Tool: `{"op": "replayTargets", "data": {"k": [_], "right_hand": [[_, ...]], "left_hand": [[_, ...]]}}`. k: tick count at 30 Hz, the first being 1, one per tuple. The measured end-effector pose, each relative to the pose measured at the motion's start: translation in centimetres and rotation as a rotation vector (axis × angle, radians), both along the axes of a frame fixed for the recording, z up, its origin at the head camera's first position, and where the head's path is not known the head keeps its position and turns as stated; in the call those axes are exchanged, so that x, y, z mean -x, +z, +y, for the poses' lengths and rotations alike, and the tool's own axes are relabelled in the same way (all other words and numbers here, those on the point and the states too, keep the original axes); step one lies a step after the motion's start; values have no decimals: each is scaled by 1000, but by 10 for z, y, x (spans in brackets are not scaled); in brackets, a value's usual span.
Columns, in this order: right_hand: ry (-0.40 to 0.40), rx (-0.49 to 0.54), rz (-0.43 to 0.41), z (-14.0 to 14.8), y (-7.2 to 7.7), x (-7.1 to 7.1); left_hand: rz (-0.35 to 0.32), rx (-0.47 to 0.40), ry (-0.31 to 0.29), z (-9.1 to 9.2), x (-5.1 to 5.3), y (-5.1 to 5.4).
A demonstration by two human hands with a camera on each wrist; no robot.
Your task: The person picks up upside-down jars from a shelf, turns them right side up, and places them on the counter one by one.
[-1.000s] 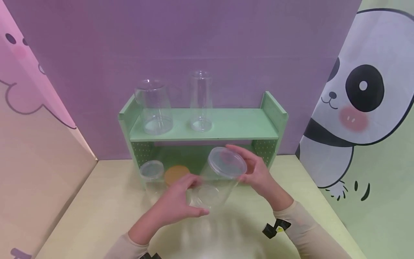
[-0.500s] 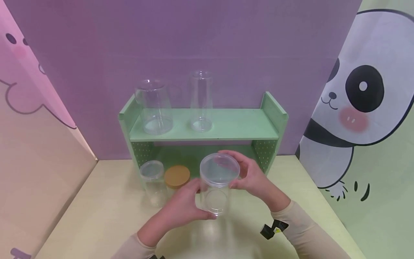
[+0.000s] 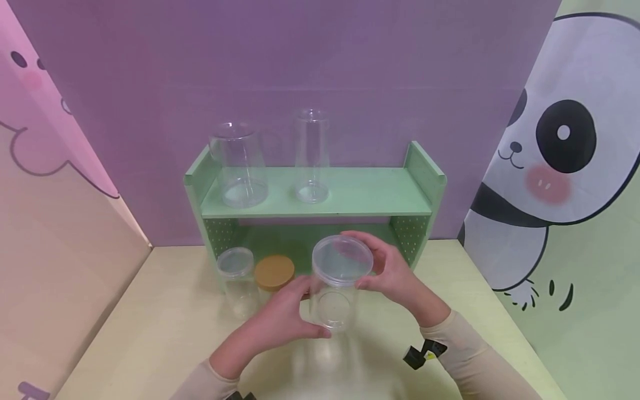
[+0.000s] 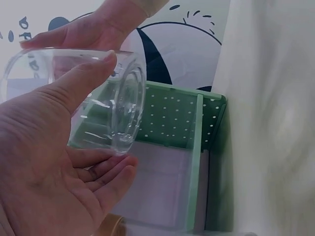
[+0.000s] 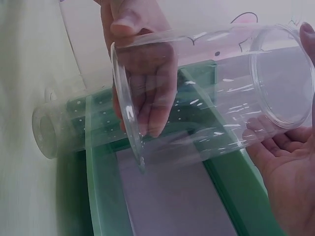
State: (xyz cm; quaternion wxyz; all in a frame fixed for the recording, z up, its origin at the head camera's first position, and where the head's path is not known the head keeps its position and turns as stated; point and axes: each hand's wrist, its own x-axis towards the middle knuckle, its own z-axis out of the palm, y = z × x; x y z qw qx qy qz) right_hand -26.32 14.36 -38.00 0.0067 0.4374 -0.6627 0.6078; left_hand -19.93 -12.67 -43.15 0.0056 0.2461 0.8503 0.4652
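Both hands hold a clear cylindrical jar (image 3: pixel 335 305) with a translucent lid (image 3: pixel 341 260), in front of a green shelf. My left hand (image 3: pixel 280 325) grips it low, thumb on the near side and fingers round the far side; in the left wrist view they sit by its thick base (image 4: pixel 129 105). My right hand (image 3: pixel 392 272) grips the upper part beside the lid, also visible in the right wrist view around the lidded end. The jar stands nearly upright above the table. To its left are a smaller clear-lidded jar (image 3: pixel 236 283) and an orange-brown-lidded jar (image 3: pixel 274 272).
On the top board of the green two-tier shelf (image 3: pixel 380 191) stand a clear handled pitcher (image 3: pixel 244 166) and a tall, narrow clear vessel (image 3: pixel 312 161). Behind is a purple wall (image 3: pixel 320 55). The pale table (image 3: pixel 150 333) lies in front.
A second ago the jar was tilted, its lid leaning right; it came nearly upright by half a second ago. Both hands turned with it, and little has moved since.
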Motion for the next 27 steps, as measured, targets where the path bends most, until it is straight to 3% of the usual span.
{"op": "replayTargets", "data": {"k": [3, 7, 14, 17, 23, 27], "right_hand": [[-6, 3, 5, 1, -1, 0], [-9, 8, -7, 2, -3, 0], [-17, 5, -50, 1, -5, 0], [-18, 11, -74, 1, -8, 0], [-15, 20, -80, 3, -11, 2], [-28, 16, -72, 3, -14, 3]], "left_hand": [[-26, -10, 6, -4, -1, 3], [-34, -24, 68, -13, -1, 9], [108, -136, 172, -47, 7, 26], [215, -168, 294, -66, 11, 36], [463, -316, 651, -104, 29, 50], [549, -411, 825, -125, 46, 55]]}}
